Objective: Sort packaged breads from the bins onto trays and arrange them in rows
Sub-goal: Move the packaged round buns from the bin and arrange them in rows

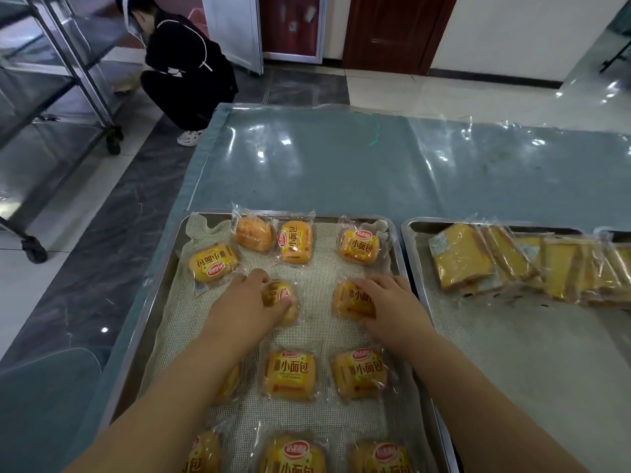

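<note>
Counts on the table: two trays, two kinds of packaged bread

The left tray [155,303] carries twelve small round bun packets [291,374] that can be seen: four along the far end, two in the middle under the two hands, three in the next row with one mostly hidden by a forearm, and three at the near edge. The right tray [415,264] holds one overlapping row of flat sliced-cake packets [461,256], about six, the count uncertain where they run out of view.

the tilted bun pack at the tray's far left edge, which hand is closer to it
Left. The left hand rests on a centre bun just right of and nearer than that tilted pack; the right hand sits across the tray on another bun.
</note>
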The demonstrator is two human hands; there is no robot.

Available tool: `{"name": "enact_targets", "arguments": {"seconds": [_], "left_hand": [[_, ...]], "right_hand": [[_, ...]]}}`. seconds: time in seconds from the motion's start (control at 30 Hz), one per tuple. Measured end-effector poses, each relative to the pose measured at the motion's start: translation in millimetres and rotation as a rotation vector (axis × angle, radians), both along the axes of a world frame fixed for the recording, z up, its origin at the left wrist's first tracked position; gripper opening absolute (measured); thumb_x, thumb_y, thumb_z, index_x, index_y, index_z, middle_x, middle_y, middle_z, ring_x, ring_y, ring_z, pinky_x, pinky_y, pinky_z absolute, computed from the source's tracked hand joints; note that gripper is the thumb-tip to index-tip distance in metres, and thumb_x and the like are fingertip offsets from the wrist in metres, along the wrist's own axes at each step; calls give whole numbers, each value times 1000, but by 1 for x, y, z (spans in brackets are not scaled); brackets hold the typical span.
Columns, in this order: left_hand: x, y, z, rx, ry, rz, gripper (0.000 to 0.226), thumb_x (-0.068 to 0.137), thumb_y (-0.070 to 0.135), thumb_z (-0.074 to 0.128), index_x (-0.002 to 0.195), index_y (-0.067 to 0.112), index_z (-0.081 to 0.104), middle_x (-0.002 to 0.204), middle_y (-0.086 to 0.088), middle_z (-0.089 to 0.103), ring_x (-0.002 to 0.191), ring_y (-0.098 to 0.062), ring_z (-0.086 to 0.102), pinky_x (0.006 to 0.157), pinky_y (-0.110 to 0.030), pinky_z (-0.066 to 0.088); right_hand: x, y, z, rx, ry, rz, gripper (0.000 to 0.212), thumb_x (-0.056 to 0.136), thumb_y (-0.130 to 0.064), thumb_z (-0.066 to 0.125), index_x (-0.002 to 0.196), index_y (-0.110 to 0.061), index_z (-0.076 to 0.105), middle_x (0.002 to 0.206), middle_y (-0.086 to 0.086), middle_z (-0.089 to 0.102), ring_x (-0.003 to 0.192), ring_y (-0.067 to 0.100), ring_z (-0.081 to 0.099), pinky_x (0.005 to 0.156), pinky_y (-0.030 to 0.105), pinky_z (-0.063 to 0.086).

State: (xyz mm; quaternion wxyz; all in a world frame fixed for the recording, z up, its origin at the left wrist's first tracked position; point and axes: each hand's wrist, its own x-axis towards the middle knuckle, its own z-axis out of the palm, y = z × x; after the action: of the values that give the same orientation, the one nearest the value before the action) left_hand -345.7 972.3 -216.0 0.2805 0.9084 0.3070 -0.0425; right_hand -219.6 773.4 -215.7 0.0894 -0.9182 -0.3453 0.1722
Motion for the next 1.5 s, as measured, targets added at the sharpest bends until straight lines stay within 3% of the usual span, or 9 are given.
{"name": "enact_targets", "arguments": {"seconds": [0.17,0.23,0.37,0.5,0.77,1.0,1.13,1.27,1.5], "left_hand": [[3,-9,-1,40,-62,-125,50,94,51,36,138,26,37,133,-5,40,114,-23,51,89,-37,45],[0,-3,-1,161,-9,-262,46,96,30,44,141,30,33,135,-5,34,116,-23,47,89,-35,47],[0,10,-1,378,153,-641,84,86,1,52,145,48,14,156,7,3,140,-26,10,108,-39,34],[10,18,-4,388,137,-759,72,92,10,53,143,48,21,156,17,13,140,-18,16,108,-37,34],[14,16,4,362,112,-550,60,81,55,59,131,30,37,137,11,44,117,-13,45,92,-37,46],[14,9,-2,353,96,-520,69,77,74,47,133,34,41,132,13,44,117,-12,41,94,-32,41],[4,29,0,355,-38,-347,56,87,61,45,135,32,43,137,10,42,126,-15,36,103,-35,37],[-8,65,-4,466,-135,-121,52,84,36,63,130,17,50,135,-9,46,126,-33,37,106,-47,33],[-13,101,-10,301,104,-177,63,89,40,55,144,22,31,139,-4,39,124,-26,40,104,-39,38]], "right_hand": [[-1,-1,-1,1,-5,6,66,88,-35,61,145,-35,29,146,-7,33,137,20,20,111,38,29],[-2,-2,-3,8,-17,8,67,88,-33,61,146,-35,28,146,-8,34,136,20,21,111,38,28],[-1,-3,-4,-3,-14,14,68,88,-31,61,146,-35,26,146,-8,34,136,20,21,112,38,28],[-1,-1,0,-6,0,-1,70,87,-28,63,146,-32,26,148,-7,33,138,21,19,113,40,27],[2,-2,5,-81,19,82,62,87,-24,62,142,-30,34,145,-7,35,135,20,22,111,37,25],[11,7,16,-152,111,91,74,83,-31,67,146,-30,29,152,-4,25,141,23,15,114,42,24],[14,23,26,-92,84,56,66,89,-34,60,147,-28,29,153,-3,28,142,23,19,114,42,24],[6,46,31,-13,44,85,54,92,-30,56,143,-28,37,148,-3,37,137,19,30,111,39,32],[-5,86,25,27,21,109,49,92,-35,56,138,-28,42,138,-3,48,124,17,46,99,37,45]]}}
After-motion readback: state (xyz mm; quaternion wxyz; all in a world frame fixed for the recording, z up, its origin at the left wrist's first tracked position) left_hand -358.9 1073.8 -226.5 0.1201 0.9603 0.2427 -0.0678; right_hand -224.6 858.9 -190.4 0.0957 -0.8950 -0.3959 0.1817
